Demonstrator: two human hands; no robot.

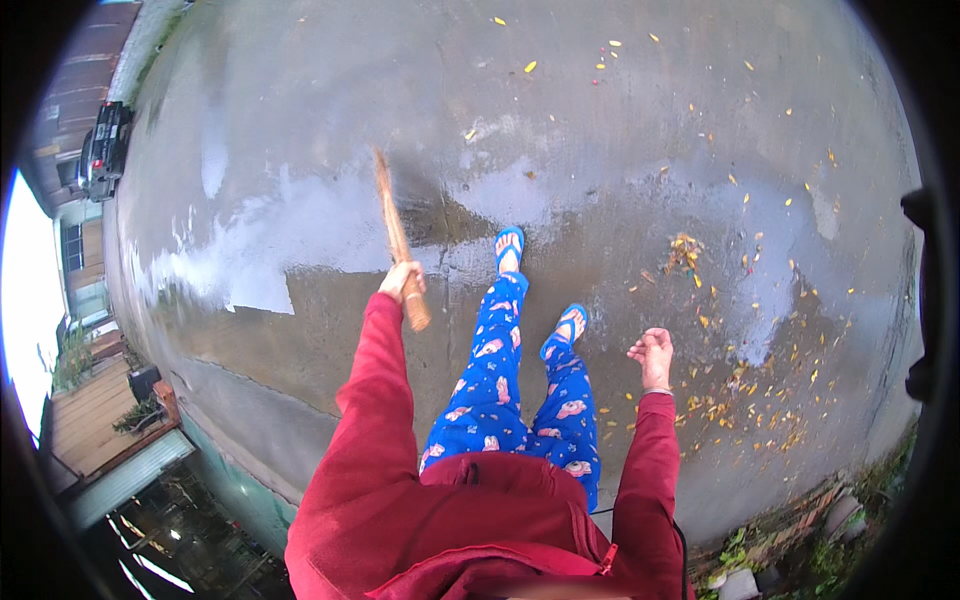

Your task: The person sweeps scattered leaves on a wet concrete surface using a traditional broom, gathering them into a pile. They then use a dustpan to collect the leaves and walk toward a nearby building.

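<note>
My left hand (402,280) is wrapped around the thick end of a tan stick broom (392,215), a long bundle that tapers away from me over the wet concrete. A dark smear spreads beside its far part, so I cannot tell whether the tip touches the ground. My right hand (652,358) hangs to the right of my legs, with the fingers curled in and nothing visible in them. Beyond it, a small heap of yellow and brown leaves (686,253) lies on the wet ground.
Loose yellow leaves (740,400) are scattered on the right. Puddles (255,240) shine across the concrete. My feet wear blue flip-flops (510,248). A dark vehicle (105,150) stands at the far left, above a low building (100,410). Plants (770,545) edge the lower right.
</note>
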